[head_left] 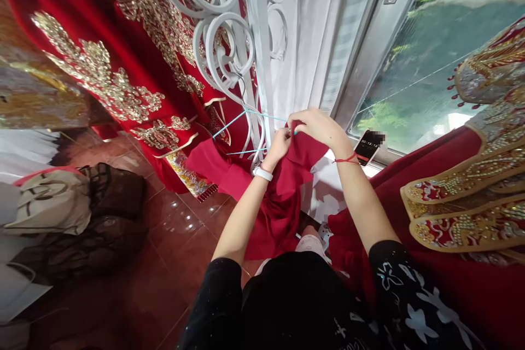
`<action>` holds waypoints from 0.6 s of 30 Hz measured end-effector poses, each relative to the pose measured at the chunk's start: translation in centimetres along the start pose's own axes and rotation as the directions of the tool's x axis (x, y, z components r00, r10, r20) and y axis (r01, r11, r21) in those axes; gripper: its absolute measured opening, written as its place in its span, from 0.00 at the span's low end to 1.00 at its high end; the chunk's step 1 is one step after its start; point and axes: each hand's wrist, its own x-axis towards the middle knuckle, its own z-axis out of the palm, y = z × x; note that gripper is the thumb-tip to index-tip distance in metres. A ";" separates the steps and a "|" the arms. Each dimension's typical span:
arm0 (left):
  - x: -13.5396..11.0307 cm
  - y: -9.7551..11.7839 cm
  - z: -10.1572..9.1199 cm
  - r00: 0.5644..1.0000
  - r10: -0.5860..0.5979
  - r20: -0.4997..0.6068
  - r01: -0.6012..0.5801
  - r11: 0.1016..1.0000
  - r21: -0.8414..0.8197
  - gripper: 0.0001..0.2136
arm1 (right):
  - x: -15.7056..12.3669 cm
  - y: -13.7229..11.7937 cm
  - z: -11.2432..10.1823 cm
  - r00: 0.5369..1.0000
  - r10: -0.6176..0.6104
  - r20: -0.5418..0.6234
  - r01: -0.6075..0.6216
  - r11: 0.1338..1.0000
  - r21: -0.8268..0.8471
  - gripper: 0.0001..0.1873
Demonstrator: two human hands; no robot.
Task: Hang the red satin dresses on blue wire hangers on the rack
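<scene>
A plain red garment (283, 219) hangs in loose folds in front of me on a thin light blue wire hanger (229, 124). The hanger is hooked on a white scrolled metal rack (268, 65). My left hand (280, 147), with a white watch at the wrist, is closed on the cloth below the hanger's right arm. Right beside it, my right hand (315, 124) bends over the hanger's right end, its fingers closed on the garment's edge. A bit of blue shows between the two hands. The fingertips are partly hidden by cloth.
Red garments with gold beading (98, 76) hang at the left; another beaded garment (451, 191) is close on the right. A phone (368, 146) showing a timer leans by the window (430, 65). Bags (49, 202) lie on the tiled floor (172, 240) at left.
</scene>
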 end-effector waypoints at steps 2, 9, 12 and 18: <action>-0.7 0.1 -0.4 0.993 -0.017 -0.114 0.009 0.997 -0.073 0.12 | -0.4 0.0 0.6 0.996 0.024 -0.087 -0.012 0.990 0.140 0.16; -7.6 0.6 1.2 0.901 0.054 -0.429 -0.016 0.996 0.093 0.18 | -8.2 1.3 3.8 0.866 0.323 -0.383 -0.066 0.831 0.552 0.12; -8.6 -0.9 2.1 0.954 0.083 -0.288 -0.027 0.981 0.194 0.21 | -11.7 1.2 7.1 0.792 0.480 -0.377 -0.125 0.732 0.670 0.10; -8.3 -3.6 1.0 0.995 -0.044 -0.088 0.050 0.996 0.068 0.20 | -14.1 0.0 10.2 0.796 0.518 -0.314 -0.260 0.761 0.594 0.10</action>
